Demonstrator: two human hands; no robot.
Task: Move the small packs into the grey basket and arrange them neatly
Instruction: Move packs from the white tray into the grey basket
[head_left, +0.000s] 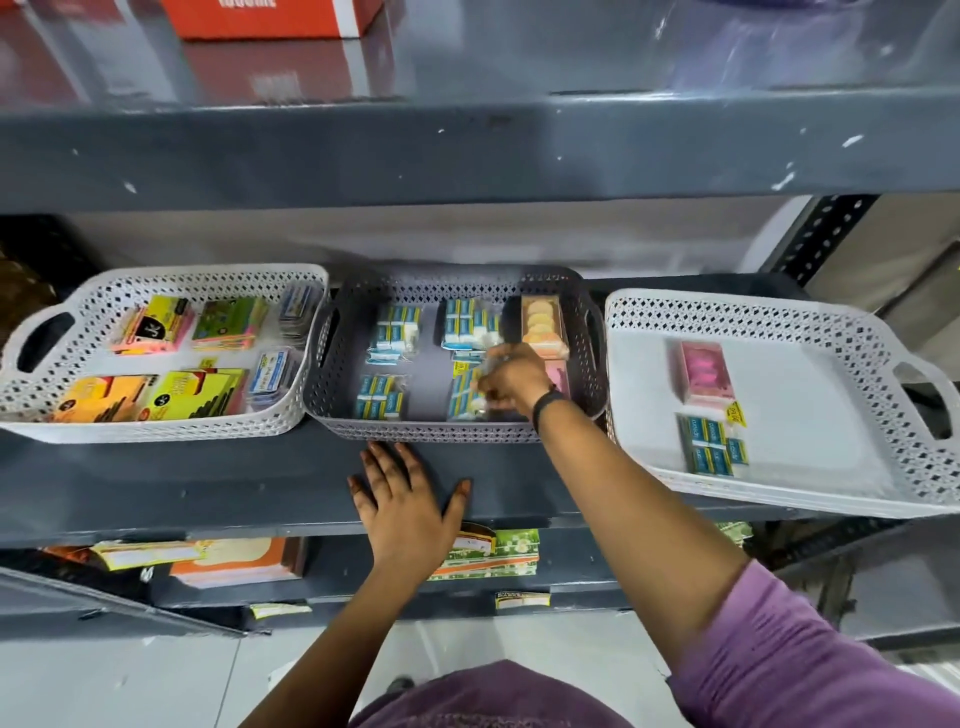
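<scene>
The grey basket (332, 395) stands in the middle of the shelf. It holds several small blue-and-white packs (397, 327), plus an orange pack (543, 319) at its back right. My right hand (511, 376) reaches into the basket's front right and is closed on a blue pack (465, 395) lying there. My left hand (402, 493) rests flat and spread on the shelf edge just in front of the basket. In the white basket (810, 493) on the right lie a pink pack (706, 371) and a blue pack (714, 444).
A white basket (156, 426) on the left holds colourful sticky-note pads and card packs. An upper shelf (467, 150) overhangs the baskets. Books and packets lie on the shelf below (234, 564). A slotted metal upright (815, 234) stands at the right.
</scene>
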